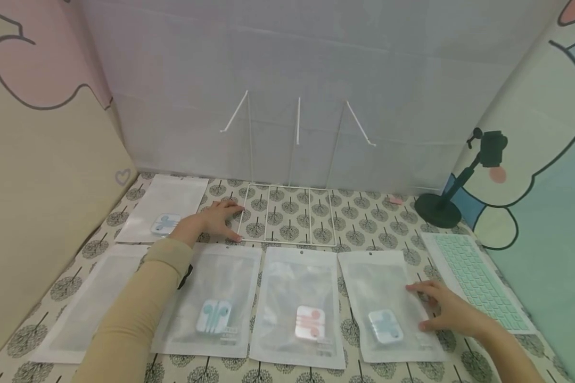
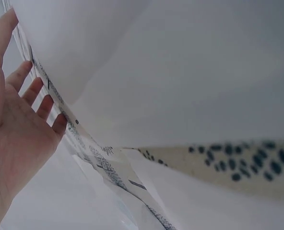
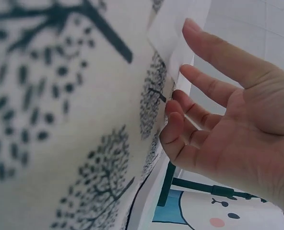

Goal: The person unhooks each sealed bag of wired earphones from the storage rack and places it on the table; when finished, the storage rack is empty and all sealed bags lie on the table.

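A white wire rack (image 1: 289, 244) with three raised hooks stands at the back of the table. My left hand (image 1: 216, 219) is spread at the left side of its base, thumb and fingertips at or close to the wire; contact is unclear. In the left wrist view the fingers (image 2: 34, 91) look extended. My right hand (image 1: 443, 308) hovers by the right edge of the rightmost earphone pouch (image 1: 378, 284), fingers loosely bent, nothing gripped. That pouch shows a blue-and-white earphone case (image 1: 385, 326). Beside it lie a pouch with pink earphones (image 1: 299, 282) and one with green earphones (image 1: 225, 282).
Another pouch (image 1: 172, 194) with blue earphones lies at the back left. My left forearm partly covers a further pouch (image 1: 93, 298). A green-and-white keyboard (image 1: 479, 282) and a dark stand (image 1: 438, 210) are at the right. Fabric walls surround the table.
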A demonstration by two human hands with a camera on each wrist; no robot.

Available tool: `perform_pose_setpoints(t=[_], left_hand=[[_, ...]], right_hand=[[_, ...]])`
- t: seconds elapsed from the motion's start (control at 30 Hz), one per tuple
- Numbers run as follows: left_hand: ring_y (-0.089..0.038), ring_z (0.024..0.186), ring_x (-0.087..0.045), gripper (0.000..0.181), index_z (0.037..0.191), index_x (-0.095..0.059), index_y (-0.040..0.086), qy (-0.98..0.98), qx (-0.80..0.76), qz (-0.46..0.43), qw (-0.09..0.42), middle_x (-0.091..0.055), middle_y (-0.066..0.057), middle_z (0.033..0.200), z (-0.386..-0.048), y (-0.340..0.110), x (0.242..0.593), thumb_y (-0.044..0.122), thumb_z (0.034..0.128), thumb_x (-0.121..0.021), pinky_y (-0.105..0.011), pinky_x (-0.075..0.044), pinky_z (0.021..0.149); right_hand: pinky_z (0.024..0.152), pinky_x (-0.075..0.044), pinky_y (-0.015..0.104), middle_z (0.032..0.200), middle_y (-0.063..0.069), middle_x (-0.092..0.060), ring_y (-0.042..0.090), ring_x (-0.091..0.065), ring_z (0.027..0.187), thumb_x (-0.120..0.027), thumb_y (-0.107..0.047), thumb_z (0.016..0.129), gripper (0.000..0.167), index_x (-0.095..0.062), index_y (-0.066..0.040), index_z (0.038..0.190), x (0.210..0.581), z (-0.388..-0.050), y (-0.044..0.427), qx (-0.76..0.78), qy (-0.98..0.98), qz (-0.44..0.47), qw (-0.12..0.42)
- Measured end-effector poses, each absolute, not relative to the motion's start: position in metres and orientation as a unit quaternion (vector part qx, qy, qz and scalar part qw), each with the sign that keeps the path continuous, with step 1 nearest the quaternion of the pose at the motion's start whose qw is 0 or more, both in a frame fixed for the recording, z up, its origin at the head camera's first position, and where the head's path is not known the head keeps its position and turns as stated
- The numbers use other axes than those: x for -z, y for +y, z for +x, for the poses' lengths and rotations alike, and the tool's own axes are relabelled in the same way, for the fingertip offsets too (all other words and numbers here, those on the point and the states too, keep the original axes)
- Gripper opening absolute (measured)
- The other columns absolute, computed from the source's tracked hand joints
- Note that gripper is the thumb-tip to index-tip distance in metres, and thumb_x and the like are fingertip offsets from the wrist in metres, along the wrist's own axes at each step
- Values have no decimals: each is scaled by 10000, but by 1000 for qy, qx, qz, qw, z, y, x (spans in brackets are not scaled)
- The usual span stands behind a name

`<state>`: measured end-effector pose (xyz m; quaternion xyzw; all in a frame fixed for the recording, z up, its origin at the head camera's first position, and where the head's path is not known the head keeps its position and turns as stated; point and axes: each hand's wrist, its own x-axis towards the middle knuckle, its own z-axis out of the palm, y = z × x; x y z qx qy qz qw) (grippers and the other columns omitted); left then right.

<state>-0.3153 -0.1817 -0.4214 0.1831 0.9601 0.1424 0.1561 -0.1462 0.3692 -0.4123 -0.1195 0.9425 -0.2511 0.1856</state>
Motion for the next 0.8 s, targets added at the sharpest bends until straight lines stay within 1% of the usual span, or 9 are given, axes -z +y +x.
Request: perform_pose_setpoints(t=[0.07,0.13,0.3,0.43,0.53,0.6,0.67,0.8], left_hand=[[-461,1397,-109,981,1499,-263,168,960,-143,185,157,-150,-145,1560,-316,-181,422,568,729,-722,-714,-162,1041],[-464,1396,-107,981,1498,-264,166,959,-145,188,155,-151,-149,1558,-317,-180,424,572,730,-720,-716,-162,1039],[-474,1390,-115,1001,1495,-274,163,959,-147,194,148,-164,-159,1553,-319,-182,425,597,712,-723,-714,-178,1035],[-485,1391,-105,1060,1510,-221,160,957,-154,197,148,-147,-188,1554,-319,-185,425,607,695,-731,-709,-160,1045],[-482,1397,-82,1071,1521,-159,146,952,-177,200,149,-130,-215,1552,-318,-189,421,565,722,-736,-695,-132,1064],[-465,1406,-65,1039,1525,-129,145,948,-199,201,148,-124,-218,1552,-319,-191,415,506,760,-733,-681,-116,1077],[-452,1411,-70,988,1524,-132,145,945,-215,207,138,-138,-210,1552,-318,-194,407,458,794,-720,-673,-128,1080],[-423,1415,-110,923,1521,-167,168,943,-219,229,101,-176,-168,1554,-315,-196,382,458,820,-692,-653,-170,1085]], right_hand=[[723,-447,330,1236,191,-410,221,-457,927,-845,-399,605,869,-504,-72,1333,411,-147,369,245,943,-116,194],[717,-457,347,1234,204,-406,227,-474,927,-848,-404,600,881,-496,-74,1337,409,-147,370,233,945,-117,199],[664,-439,327,1239,239,-381,231,-456,893,-846,-371,633,891,-449,-62,1367,396,-152,368,227,946,-132,189],[640,-431,323,1255,254,-348,265,-446,900,-839,-299,675,883,-398,-36,1393,380,-160,362,231,949,-146,160],[636,-433,331,1261,254,-342,284,-455,914,-834,-273,688,878,-381,-34,1401,365,-168,353,224,953,-160,127],[642,-438,336,1267,255,-349,285,-468,929,-828,-282,700,872,-377,-43,1407,354,-174,346,214,956,-171,102],[632,-420,333,1269,246,-353,277,-457,913,-817,-285,720,859,-371,-57,1418,343,-181,339,209,957,-182,82],[627,-413,320,1284,229,-360,261,-437,913,-790,-309,757,824,-370,-67,1424,326,-195,325,198,958,-204,44]])
